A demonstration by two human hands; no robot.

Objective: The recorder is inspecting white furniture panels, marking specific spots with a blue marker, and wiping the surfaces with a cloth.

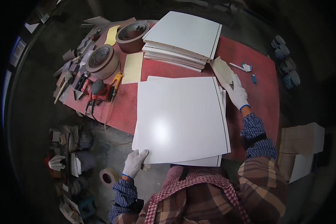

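Note:
A large glossy white panel (pixel 181 119) lies in front of me, on top of at least one other white panel. My left hand (pixel 134 163), in a white knit glove, grips its near left corner, thumb on top and fingers underneath. Past the panel's right edge, my gloved right hand (pixel 238 95) holds the near end of a beige sheet of sandpaper (pixel 222 70), its fingertips partly hidden. Just beyond the sandpaper's left side rises a stack of white panels (pixel 183 35).
The table has a red mesh cover (pixel 265 100). On its left are a red-and-black power sander (pixel 98 89), rolls of abrasive belt (pixel 102 61), yellow sheets (pixel 133 68) and many small blocks. A white brush-like tool (pixel 246 67) lies at right. A cardboard box (pixel 300 145) and cans (pixel 291 79) stand beyond.

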